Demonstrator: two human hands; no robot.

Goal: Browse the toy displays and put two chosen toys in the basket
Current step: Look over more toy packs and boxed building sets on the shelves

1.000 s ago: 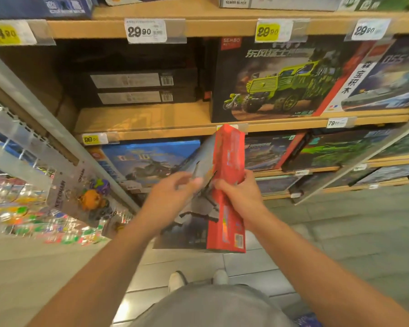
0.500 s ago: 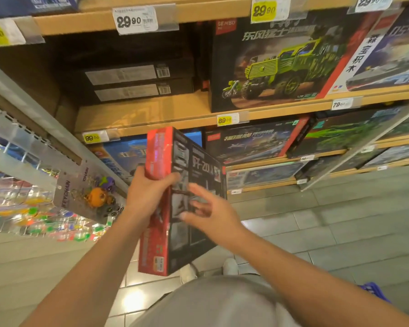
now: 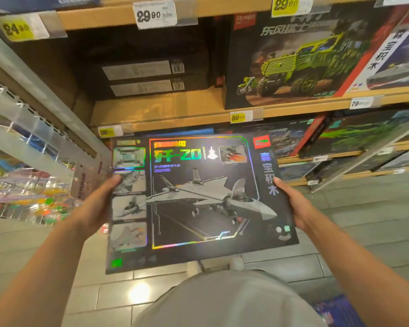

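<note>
Head view: I see the fighter-jet building-block box (image 3: pixel 198 201) held flat-on toward the camera, in front of the lower shelves and above the tiled floor (image 3: pixel 364 220). My left hand (image 3: pixel 95 208) grips its left edge, thumb curled over the front face beside the small side pictures; the rest of the fingers are behind the box and hidden. My right hand (image 3: pixel 295 208) holds the right edge, thumb lying along the front near the vertical white lettering, its other fingers also out of sight behind the box. The box front is dark, with a grey jet pictured on a runway, a rainbow-foil border and a red logo patch at its far right corner.

Far of the box, on the wooden shelf (image 3: pixel 175 114), a green truck block set (image 3: pixel 293 64) stands upright at the right, and two dark boxes with barcode labels (image 3: pixel 147 76) lie stacked at the left. Yellow and white price tags (image 3: pixel 155 14) sit on the shelf edges. At the left hangs a rack of bright packaged keychains (image 3: pixel 28 192), blurred. A bit of blue basket (image 3: pixel 340 310) shows at the near right corner
</note>
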